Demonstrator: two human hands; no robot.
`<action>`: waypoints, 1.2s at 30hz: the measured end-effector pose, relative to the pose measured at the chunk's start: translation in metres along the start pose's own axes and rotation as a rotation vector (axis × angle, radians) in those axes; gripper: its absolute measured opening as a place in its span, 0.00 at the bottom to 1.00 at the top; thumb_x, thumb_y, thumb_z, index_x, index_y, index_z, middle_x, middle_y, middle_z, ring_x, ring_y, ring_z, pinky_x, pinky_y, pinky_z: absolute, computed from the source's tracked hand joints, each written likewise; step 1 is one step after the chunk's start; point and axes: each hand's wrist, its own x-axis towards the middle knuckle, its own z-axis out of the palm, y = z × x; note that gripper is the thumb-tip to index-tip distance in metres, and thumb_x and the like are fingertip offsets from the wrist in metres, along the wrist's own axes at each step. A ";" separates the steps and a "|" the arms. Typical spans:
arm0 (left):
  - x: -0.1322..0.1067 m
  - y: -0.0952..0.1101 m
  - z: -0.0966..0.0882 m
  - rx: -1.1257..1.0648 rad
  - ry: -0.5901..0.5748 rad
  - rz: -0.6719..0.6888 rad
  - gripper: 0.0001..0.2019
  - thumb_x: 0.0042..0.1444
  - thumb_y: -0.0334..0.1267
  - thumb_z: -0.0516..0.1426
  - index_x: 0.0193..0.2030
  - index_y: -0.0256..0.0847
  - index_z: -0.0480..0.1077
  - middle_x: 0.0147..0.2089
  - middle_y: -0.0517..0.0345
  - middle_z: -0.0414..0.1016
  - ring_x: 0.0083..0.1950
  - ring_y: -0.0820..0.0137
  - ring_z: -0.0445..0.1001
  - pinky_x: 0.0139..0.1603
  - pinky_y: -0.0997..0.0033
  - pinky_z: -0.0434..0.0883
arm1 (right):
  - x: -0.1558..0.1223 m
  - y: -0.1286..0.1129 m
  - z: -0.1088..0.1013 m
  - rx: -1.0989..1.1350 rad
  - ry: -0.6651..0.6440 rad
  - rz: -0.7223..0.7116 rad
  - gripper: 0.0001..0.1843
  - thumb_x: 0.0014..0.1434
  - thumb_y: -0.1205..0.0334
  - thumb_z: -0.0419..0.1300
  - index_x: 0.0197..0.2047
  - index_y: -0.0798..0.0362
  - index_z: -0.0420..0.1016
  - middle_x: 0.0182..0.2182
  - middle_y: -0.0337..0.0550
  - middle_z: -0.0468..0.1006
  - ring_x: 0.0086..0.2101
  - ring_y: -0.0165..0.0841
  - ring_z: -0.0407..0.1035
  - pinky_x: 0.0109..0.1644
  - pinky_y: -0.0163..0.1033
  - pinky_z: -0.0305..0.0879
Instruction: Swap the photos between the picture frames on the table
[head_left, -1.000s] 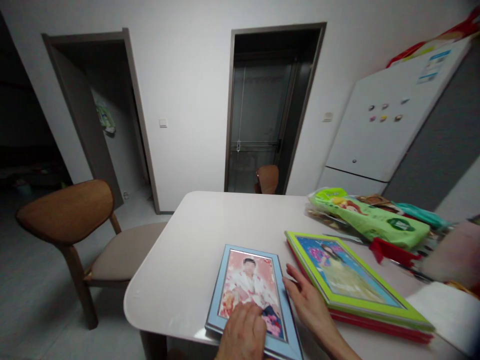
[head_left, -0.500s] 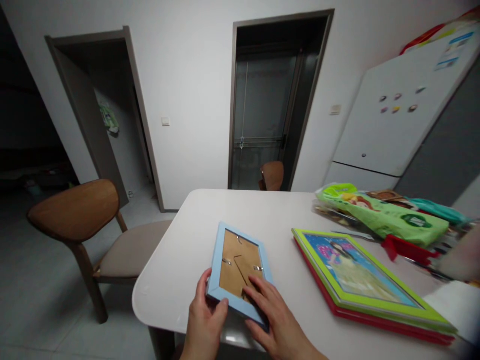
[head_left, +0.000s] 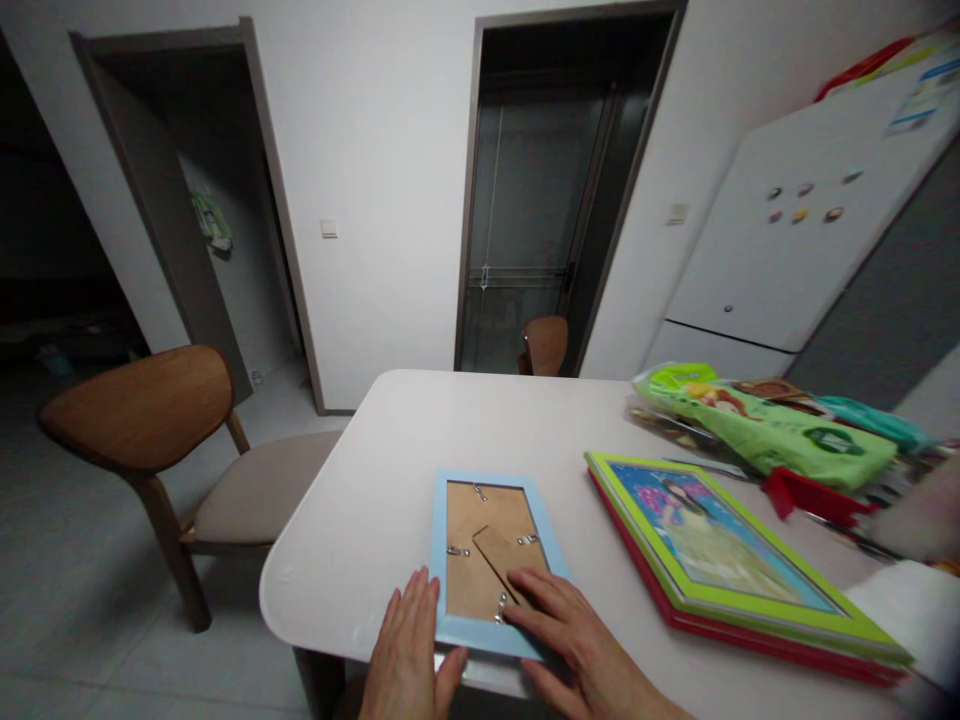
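Observation:
A light-blue picture frame [head_left: 469, 580] lies face down on the white table [head_left: 367, 510], close to its front edge. Its brown backing board carries a folded stand leg [head_left: 495, 560] and small metal clips, one on each side. Along the lower left corner of the frame rests my left hand [head_left: 409, 640], fingers stretched out and thumb at the bottom rim. My right hand [head_left: 574, 635] is spread over the lower right part, its fingertips touching the backing beside the bottom metal clip [head_left: 501, 607] and the thumb near the bottom rim. Neither hand grasps the frame.
To the right, a green-framed picture [head_left: 720, 540] tops a stack with a red-edged piece below. Behind it are a green plastic package [head_left: 795, 425] and a red object [head_left: 817, 498]. A wooden chair [head_left: 150, 410] stands left of the table; a fridge [head_left: 780, 240] is at the back right.
The frame was tilted between both hands and now lies flat on the table. My left hand has loosened from its corner, with its fingers straightened. The view has shifted slightly.

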 end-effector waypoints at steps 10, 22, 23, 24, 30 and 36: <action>0.065 0.008 -0.017 -0.186 -0.156 -0.244 0.28 0.48 0.36 0.49 0.56 0.26 0.52 0.59 0.41 0.51 0.60 0.62 0.50 0.59 0.59 0.50 | 0.061 0.045 -0.016 -0.279 0.141 0.329 0.15 0.48 0.67 0.49 0.36 0.56 0.74 0.40 0.51 0.69 0.42 0.37 0.62 0.48 0.39 0.56; 0.061 -0.001 -0.002 -0.259 -0.125 -0.265 0.29 0.46 0.33 0.49 0.57 0.31 0.51 0.60 0.48 0.51 0.60 0.65 0.50 0.60 0.62 0.49 | 0.071 0.006 0.002 -0.285 0.202 0.182 0.14 0.54 0.62 0.48 0.39 0.52 0.72 0.39 0.47 0.69 0.40 0.36 0.60 0.43 0.39 0.55; 0.062 -0.001 -0.001 -0.249 -0.121 -0.257 0.28 0.46 0.33 0.49 0.56 0.31 0.51 0.60 0.47 0.52 0.60 0.65 0.50 0.59 0.61 0.49 | 0.075 -0.003 0.006 -0.249 0.168 0.137 0.13 0.54 0.61 0.48 0.37 0.51 0.72 0.37 0.45 0.70 0.39 0.35 0.61 0.43 0.38 0.55; 0.062 -0.001 -0.001 -0.237 -0.117 -0.248 0.27 0.47 0.33 0.48 0.56 0.30 0.52 0.59 0.47 0.52 0.60 0.65 0.51 0.59 0.61 0.50 | 0.080 -0.010 0.010 -0.225 0.135 0.110 0.12 0.54 0.61 0.49 0.34 0.50 0.73 0.34 0.44 0.70 0.38 0.34 0.61 0.42 0.37 0.55; 0.062 0.000 -0.002 -0.197 -0.124 -0.216 0.26 0.47 0.32 0.47 0.56 0.28 0.52 0.59 0.45 0.53 0.59 0.65 0.52 0.59 0.62 0.51 | 0.099 -0.021 0.027 -0.214 0.137 0.150 0.10 0.52 0.62 0.51 0.27 0.52 0.73 0.28 0.44 0.70 0.34 0.34 0.62 0.39 0.37 0.55; 0.062 0.001 -0.002 -0.223 -0.117 -0.250 0.27 0.45 0.30 0.47 0.56 0.31 0.53 0.59 0.48 0.53 0.59 0.67 0.52 0.59 0.63 0.51 | 0.107 -0.014 0.029 -0.187 0.143 0.175 0.11 0.52 0.67 0.49 0.28 0.57 0.72 0.28 0.47 0.71 0.34 0.35 0.62 0.41 0.39 0.56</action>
